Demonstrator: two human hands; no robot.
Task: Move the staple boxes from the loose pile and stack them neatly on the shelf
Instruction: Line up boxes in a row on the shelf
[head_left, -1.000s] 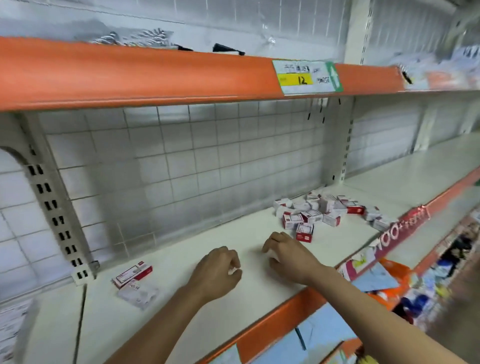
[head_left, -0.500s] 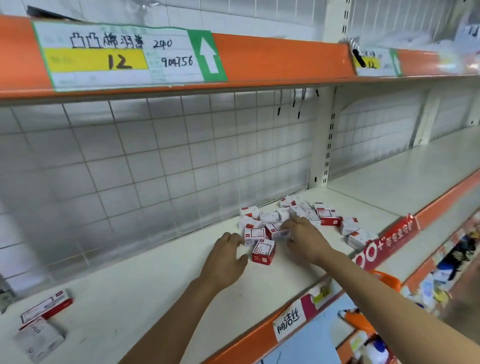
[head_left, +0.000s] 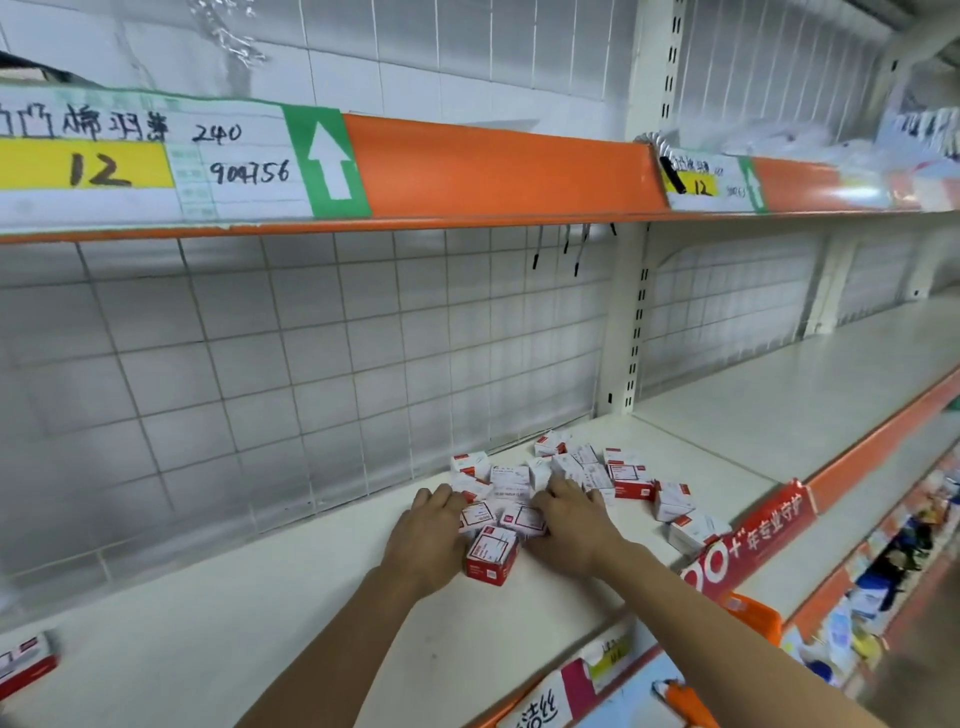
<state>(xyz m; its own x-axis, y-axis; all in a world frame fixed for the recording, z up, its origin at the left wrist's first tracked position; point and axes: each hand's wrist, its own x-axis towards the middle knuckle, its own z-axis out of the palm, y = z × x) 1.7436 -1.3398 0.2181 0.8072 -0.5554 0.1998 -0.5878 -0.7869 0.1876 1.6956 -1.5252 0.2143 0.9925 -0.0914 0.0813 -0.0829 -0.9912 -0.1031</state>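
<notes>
The loose pile of staple boxes (head_left: 566, 488) lies on the white shelf (head_left: 291, 613) below the wire grid. Left hand (head_left: 426, 540) and right hand (head_left: 571, 525) cup the nearest boxes; firm grasp unclear. Gather few, squared together, lift level.

I see a white wire-grid back panel (head_left: 322, 364) filling the frame's left; an orange shelf edge (head_left: 493, 166) crosses the top; a perforated upright (head_left: 631, 332) right of centre.
</notes>
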